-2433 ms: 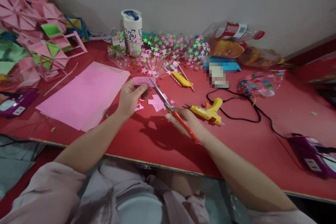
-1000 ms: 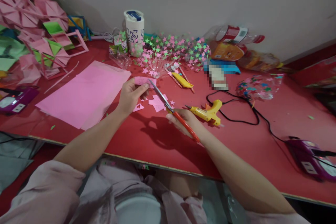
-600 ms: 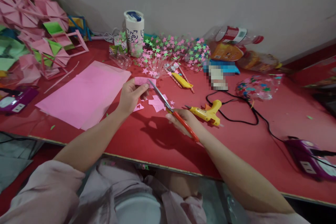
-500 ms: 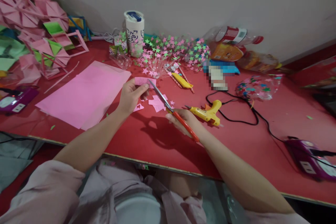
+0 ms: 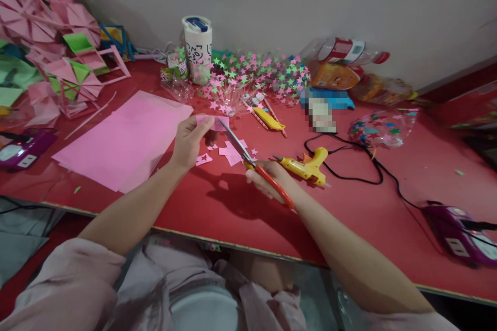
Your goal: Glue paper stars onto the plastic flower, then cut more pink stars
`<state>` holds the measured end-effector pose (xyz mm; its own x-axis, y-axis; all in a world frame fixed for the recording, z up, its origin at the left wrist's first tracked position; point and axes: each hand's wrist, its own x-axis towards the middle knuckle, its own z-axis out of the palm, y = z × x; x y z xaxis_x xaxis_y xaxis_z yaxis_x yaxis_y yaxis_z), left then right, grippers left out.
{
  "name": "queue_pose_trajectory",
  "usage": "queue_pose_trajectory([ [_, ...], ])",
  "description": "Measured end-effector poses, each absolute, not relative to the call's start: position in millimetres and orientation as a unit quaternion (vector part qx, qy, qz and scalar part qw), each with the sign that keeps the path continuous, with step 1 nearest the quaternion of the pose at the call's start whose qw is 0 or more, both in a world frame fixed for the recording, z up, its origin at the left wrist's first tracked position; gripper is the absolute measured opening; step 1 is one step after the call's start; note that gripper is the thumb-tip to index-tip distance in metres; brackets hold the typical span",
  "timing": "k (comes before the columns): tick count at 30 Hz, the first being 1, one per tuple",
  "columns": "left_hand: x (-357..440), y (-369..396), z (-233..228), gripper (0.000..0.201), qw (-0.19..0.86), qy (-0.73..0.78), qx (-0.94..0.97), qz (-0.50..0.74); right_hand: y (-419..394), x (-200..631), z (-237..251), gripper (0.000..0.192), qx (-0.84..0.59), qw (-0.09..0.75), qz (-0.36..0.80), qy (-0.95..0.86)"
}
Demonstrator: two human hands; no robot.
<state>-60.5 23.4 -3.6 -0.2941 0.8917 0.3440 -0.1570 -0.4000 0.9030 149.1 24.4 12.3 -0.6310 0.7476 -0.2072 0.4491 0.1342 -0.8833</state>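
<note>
Now my left hand [image 5: 189,140] pinches a small pink paper scrap [image 5: 212,122], and my right hand [image 5: 267,180] grips red-handled steel scissors [image 5: 252,163], blades at its edge. Mid-cut, I judge; next comes a careful snip.

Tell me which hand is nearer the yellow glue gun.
Right. The right hand, gripping the scissors, sits just beside the glue gun; the left hand is farther off, holding pink paper.

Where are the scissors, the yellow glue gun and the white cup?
scissors [image 5: 233,140]: head view, on the metal blades.
yellow glue gun [image 5: 308,165]: head view, on its body.
white cup [image 5: 197,49]: head view, on its side wall.
</note>
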Motion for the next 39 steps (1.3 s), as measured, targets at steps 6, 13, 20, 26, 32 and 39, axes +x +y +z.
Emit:
queue_pose_trajectory([
  [6, -57, 21, -2, 0.016, 0.392, 0.379, 0.451, 0.706, 16, 147, 11, 0.038, -0.402, 0.157, 0.569, -0.7],
  [13, -52, 17, -5, 0.021, 0.4, 0.387, 0.478, 0.68, 14, 148, 10, 0.041, -0.389, 0.162, 0.585, -0.693],
  [20, -52, 16, -5, 0.027, 0.35, 0.419, 0.506, 0.667, 18, 153, 15, 0.044, -0.382, 0.131, 0.575, -0.712],
  [26, -57, 18, -3, 0.025, 0.354, 0.425, 0.519, 0.651, 21, 157, 21, 0.05, -0.356, 0.115, 0.579, -0.724],
  [32, -67, 19, 1, 0.027, 0.347, 0.436, 0.555, 0.617, 24, 159, 23, 0.049, -0.348, 0.11, 0.606, -0.707],
  [39, -65, 20, -1, 0.027, 0.355, 0.452, 0.545, 0.611, 21, 152, 15, 0.044, -0.382, 0.126, 0.614, -0.679],
])
